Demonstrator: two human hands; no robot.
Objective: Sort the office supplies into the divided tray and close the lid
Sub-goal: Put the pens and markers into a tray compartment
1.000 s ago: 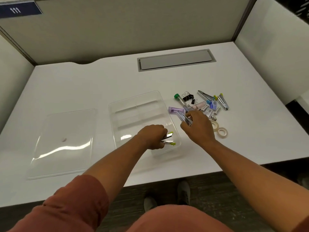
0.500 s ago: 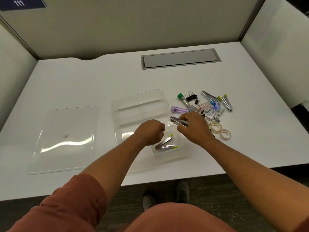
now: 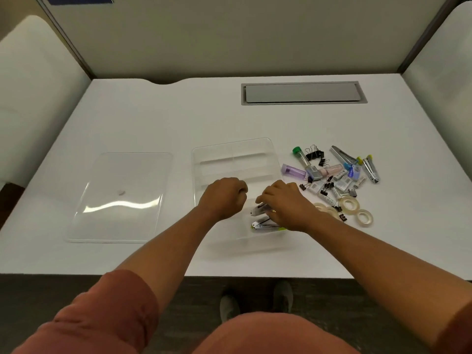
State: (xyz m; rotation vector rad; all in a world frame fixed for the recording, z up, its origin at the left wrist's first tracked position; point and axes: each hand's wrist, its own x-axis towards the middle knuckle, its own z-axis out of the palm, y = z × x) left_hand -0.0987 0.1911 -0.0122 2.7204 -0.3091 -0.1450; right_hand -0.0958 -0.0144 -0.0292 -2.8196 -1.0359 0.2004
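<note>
Right hand (image 3: 286, 208) fingers pinch a stapler (image 3: 260, 208) over the tray (image 3: 229, 149); lay it parallel beside the one below. Left hand (image 3: 224, 198) curled, empty.

The divided tray (image 3: 233, 159) is set at the table's (image 3: 153, 123) middle. The lid (image 3: 120, 198) is laid flat at its 9 o'clock, apart from it. A heap of supplies (image 3: 334, 177) is spread at the tray's 3 o'clock, with tape rolls (image 3: 357, 213) at the heap's 6 o'clock. Two staplers (image 3: 265, 224) are held in the tray's near right compartment. A cable hatch (image 3: 304, 93) is set at 12 o'clock.
</note>
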